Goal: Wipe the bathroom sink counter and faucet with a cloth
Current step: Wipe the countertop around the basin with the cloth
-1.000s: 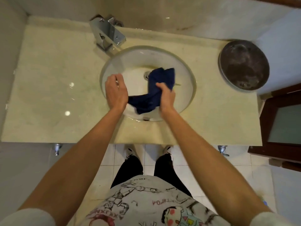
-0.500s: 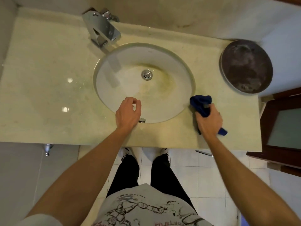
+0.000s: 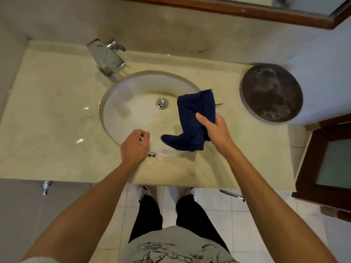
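A dark blue cloth (image 3: 191,118) hangs over the right side of the round white sink basin (image 3: 133,114), held up by my right hand (image 3: 214,130), which grips its right edge. My left hand (image 3: 134,147) hovers at the basin's front rim with fingers loosely curled and nothing in it. A chrome faucet (image 3: 108,57) stands at the back left of the basin. The cream marble counter (image 3: 47,114) looks wet and glossy on the left. A chrome drain plug (image 3: 162,103) sits at the basin's centre.
A dark round metal pan (image 3: 271,92) sits on the counter's back right. A dark wooden door frame (image 3: 322,168) stands to the right. A wood-framed mirror edge (image 3: 228,8) runs along the back wall. My legs and white floor tiles show below the counter edge.
Half a second ago the cloth was bunched under my right hand on the counter right of the basin; now it is lifted and hanging over the basin. My left hand stayed at the front rim.
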### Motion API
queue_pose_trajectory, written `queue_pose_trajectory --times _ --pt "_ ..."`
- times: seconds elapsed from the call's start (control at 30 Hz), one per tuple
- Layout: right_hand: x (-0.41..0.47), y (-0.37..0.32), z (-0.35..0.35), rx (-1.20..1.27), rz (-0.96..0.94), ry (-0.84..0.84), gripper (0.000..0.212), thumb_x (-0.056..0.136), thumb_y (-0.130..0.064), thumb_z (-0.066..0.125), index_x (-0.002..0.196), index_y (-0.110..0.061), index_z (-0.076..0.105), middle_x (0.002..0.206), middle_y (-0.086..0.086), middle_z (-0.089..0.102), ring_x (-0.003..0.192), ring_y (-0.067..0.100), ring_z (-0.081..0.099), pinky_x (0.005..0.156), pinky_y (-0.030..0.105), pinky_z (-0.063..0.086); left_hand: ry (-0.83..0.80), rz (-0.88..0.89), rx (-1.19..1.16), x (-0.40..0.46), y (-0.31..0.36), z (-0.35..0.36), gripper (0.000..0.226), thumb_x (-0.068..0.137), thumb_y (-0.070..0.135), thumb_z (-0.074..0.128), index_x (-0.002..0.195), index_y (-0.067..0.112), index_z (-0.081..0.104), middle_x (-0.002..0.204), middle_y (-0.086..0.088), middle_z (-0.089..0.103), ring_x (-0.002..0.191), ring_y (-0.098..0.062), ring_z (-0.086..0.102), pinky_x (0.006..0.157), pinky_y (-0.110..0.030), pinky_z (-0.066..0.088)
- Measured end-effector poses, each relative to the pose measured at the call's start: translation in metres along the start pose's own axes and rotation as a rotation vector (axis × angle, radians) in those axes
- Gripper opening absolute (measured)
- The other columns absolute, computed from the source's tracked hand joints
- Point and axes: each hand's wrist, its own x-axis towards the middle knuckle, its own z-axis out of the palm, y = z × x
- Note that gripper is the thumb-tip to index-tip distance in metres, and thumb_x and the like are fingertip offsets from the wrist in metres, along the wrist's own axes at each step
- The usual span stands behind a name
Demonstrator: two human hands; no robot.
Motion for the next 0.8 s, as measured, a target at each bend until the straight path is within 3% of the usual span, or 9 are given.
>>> queue_pose_trajectory --times 0.1,0.27,0.4,0.5,0.6,0.7,0.8 --pt "0.007 0.011 -0.049 -0.209 -0.052 0.044 0.011 0.102 -0.028 0.063 0.105 -0.018 0.065 0.099 0.000 0.072 0.092 0.016 0.069 0.079 0.036 0.055 0.007 0.000 0.023 0.000 0.000 0.001 0.029 0.100 0.053 0.045 0.095 0.030 0.061 0.086 0.011 0.064 0.079 -0.015 0.062 0.076 -0.032 0.046" --pt "0.024 0.034 -0.109 -0.351 -0.043 0.274 0.017 0.100 -0.027 0.062 0.097 -0.010 0.063 0.087 0.000 0.068 0.081 0.013 0.064 0.064 0.023 0.046 -0.020 -0.060 0.084 0.006 0.001 0.004 0.036 0.099 0.061 0.042 0.095 0.031 0.063 0.086 0.012 0.066 0.081 -0.014 0.063 0.075 -0.034 0.049" --pt "0.062 0.024 -0.125 -0.396 -0.108 0.352 0.027 0.097 -0.026 0.065 0.084 -0.003 0.059 0.078 0.006 0.065 0.070 0.013 0.059 0.065 0.032 0.045 0.040 -0.117 0.098 0.010 0.005 0.009 0.034 0.100 0.058 0.044 0.092 0.029 0.062 0.083 0.010 0.066 0.079 -0.016 0.064 0.071 -0.033 0.047" --pt "0.104 -0.003 -0.114 -0.541 -0.252 0.343 0.025 0.096 -0.031 0.065 0.084 -0.010 0.058 0.082 0.005 0.065 0.076 0.023 0.063 0.067 0.039 0.048 0.080 -0.154 0.116 0.011 0.003 0.012 0.034 0.099 0.056 0.046 0.094 0.028 0.063 0.084 0.011 0.066 0.077 -0.015 0.064 0.072 -0.033 0.048" --pt "0.151 -0.033 -0.080 -0.731 -0.476 0.328 0.027 0.097 -0.034 0.062 0.103 -0.008 0.064 0.100 0.010 0.067 0.088 0.030 0.064 0.070 0.039 0.048 0.107 -0.185 0.106 0.011 0.004 0.014 0.030 0.099 0.053 0.048 0.093 0.027 0.064 0.083 0.011 0.066 0.075 -0.016 0.063 0.072 -0.033 0.047" --pt "0.196 -0.053 -0.031 -0.896 -0.775 0.317 0.020 0.085 -0.015 0.069 0.100 -0.004 0.066 0.100 0.010 0.063 0.079 0.029 0.061 0.059 0.037 0.045 0.118 -0.208 0.094 0.009 0.006 0.013 0.028 0.099 0.051 0.048 0.092 0.029 0.063 0.080 0.012 0.064 0.074 -0.016 0.063 0.071 -0.033 0.045" --pt "0.242 -0.052 0.021 -1.088 -0.907 0.215 0.035 0.077 -0.004 0.075 0.112 -0.005 0.070 0.104 0.013 0.065 0.082 0.031 0.062 0.060 0.040 0.051 0.118 -0.233 0.066 0.009 0.006 0.012 0.026 0.098 0.052 0.049 0.090 0.031 0.061 0.074 0.013 0.063 0.072 -0.017 0.063 0.071 -0.033 0.047"
